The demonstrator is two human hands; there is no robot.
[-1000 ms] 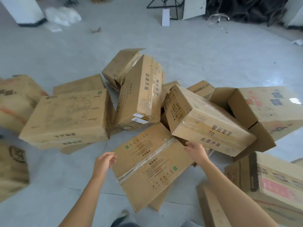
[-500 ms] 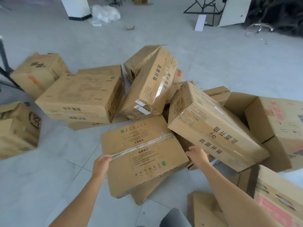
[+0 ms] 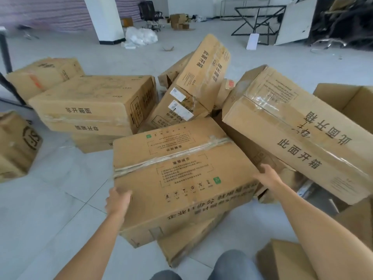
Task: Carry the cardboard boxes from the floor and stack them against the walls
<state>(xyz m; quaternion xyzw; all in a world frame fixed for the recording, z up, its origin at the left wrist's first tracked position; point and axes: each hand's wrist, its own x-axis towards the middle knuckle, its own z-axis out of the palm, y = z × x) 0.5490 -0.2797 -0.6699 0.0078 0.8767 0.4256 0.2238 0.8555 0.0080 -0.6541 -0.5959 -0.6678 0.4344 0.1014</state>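
Observation:
A taped cardboard box (image 3: 181, 174) with printed text and a green mark sits in front of me, resting on a flatter box (image 3: 187, 241) on the floor. My left hand (image 3: 118, 201) grips its near left corner. My right hand (image 3: 268, 177) holds its right edge, fingers wrapped behind it. A long box (image 3: 298, 128) leans over the pile at the right. A tilted box (image 3: 193, 85) with white labels stands behind, and a wide box (image 3: 94, 104) lies to the left.
More boxes lie at the far left (image 3: 44, 74), at the left edge (image 3: 16, 146) and at the lower right (image 3: 286, 261). An open box (image 3: 351, 102) sits at the right. A white pillar (image 3: 105, 19), plastic bags (image 3: 141, 37) and an office chair (image 3: 151, 15) stand beyond on the grey tiled floor.
My head has come lower and closer to the pile. My left hand slid down to the box's near left corner, and my right hand stays on its right edge.

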